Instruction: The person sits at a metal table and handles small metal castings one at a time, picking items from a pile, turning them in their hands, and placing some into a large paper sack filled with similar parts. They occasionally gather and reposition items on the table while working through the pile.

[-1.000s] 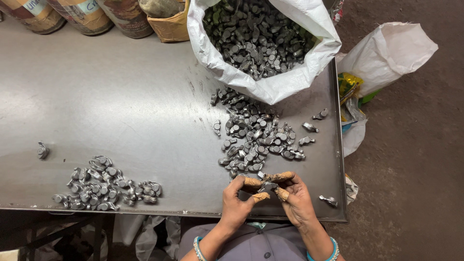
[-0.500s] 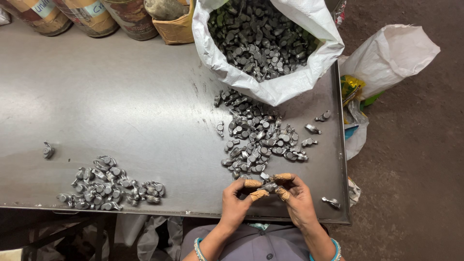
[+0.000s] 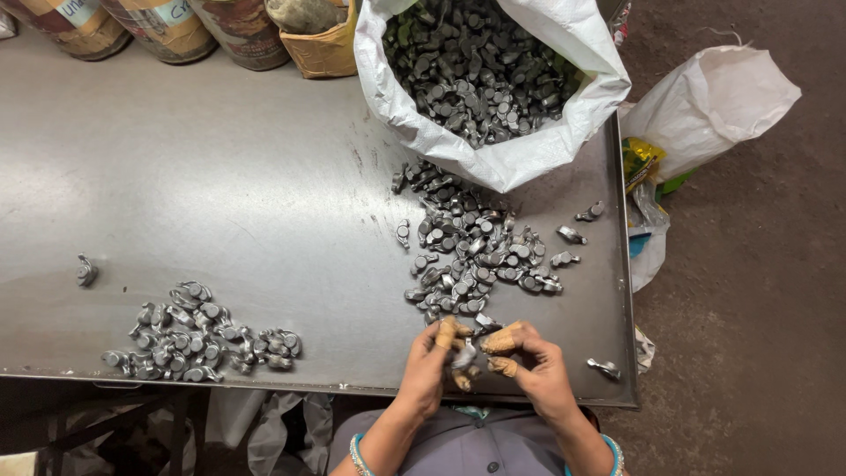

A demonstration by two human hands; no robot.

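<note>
Both hands are working at the near table (image 3: 220, 176) edge: left hand (image 3: 429, 366) and right hand (image 3: 533, 370), fingertips taped, are pinching one small metal part (image 3: 465, 354) between them, just below the loose pile (image 3: 476, 251). It is sitting close to the edge, so a slipping grip could be dropping it off the table. Sack (image 3: 493, 79) is leaning over the pile and could be spilling more.

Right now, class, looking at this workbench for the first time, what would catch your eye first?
First, the big white sack at the table's far edge, brimming with small dark metal parts. A loose heap of them spreads below its mouth. At the near edge, both hands, left hand and right hand, meet around one part.
</note>
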